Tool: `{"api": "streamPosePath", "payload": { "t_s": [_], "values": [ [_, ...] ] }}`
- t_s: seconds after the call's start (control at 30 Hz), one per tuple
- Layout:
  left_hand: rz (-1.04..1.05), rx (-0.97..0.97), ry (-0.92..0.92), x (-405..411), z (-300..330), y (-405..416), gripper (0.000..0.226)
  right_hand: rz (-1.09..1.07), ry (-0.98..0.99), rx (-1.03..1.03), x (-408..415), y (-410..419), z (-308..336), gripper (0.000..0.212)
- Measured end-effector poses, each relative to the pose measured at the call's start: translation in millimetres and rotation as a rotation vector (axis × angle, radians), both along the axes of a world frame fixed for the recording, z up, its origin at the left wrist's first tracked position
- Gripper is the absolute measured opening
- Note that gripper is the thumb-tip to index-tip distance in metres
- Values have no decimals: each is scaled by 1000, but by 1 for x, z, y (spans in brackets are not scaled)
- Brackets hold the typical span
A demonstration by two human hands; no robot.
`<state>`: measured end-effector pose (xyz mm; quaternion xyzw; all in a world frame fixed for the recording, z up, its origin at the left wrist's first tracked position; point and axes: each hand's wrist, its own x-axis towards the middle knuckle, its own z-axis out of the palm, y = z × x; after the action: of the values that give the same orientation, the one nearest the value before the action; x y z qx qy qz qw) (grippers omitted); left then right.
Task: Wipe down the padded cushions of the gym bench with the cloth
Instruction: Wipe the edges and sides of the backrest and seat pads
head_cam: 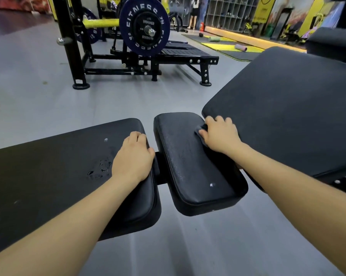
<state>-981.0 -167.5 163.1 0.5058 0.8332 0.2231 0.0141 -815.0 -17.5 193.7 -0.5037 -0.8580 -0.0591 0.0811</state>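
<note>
Your right hand rests palm down on the far end of the small black padded middle cushion, close to the gap that separates it from the large black padded back cushion. The fingers curl over a small grey cloth; only a corner of the cloth shows, at the thumb side of the hand, and the rest is hidden beneath the palm. The cloth lies flat against the surface of the middle cushion.

Your left hand lies on the right end of the long black padded seat cushion, fingers bent over its rounded far corner. It holds nothing but the pad edge itself.

The middle cushion sits between the other two and touches neither; a dark frame member shows in the gap beside your left hand. Its surface bears a faint streaked sheen, and one small droplet lies near its near end. A cluster of water droplets sits on the seat cushion, just left of your left wrist, with one isolated drop farther up the pad.

The bench stands on a grey gym floor. Well beyond it stands a black steel machine carrying a dark blue weight plate with white lettering. Yellow and black floor mats lie farther back on the right.
</note>
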Motion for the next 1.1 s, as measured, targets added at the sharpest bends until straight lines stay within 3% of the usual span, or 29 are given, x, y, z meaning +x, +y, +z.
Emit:
{"api": "streamPosePath", "payload": {
  "t_s": [0.17, 0.47, 0.8, 1.1],
  "values": [
    [14, -4, -12, 0, 0, 0, 40, -21, 12, -74, -25, 25, 2, 38],
    [6, -2, -29, 0, 0, -1, 39, 114, 60, 12, 58, -73, -1, 33],
    [37, 9, -7, -1, -2, 2, 45, 57, 32, -54, -14, 20, 2, 39],
    [45, -5, 22, -2, -2, 3, 47, 110, 3, -6, -5, 10, -2, 43]
  ]
}}
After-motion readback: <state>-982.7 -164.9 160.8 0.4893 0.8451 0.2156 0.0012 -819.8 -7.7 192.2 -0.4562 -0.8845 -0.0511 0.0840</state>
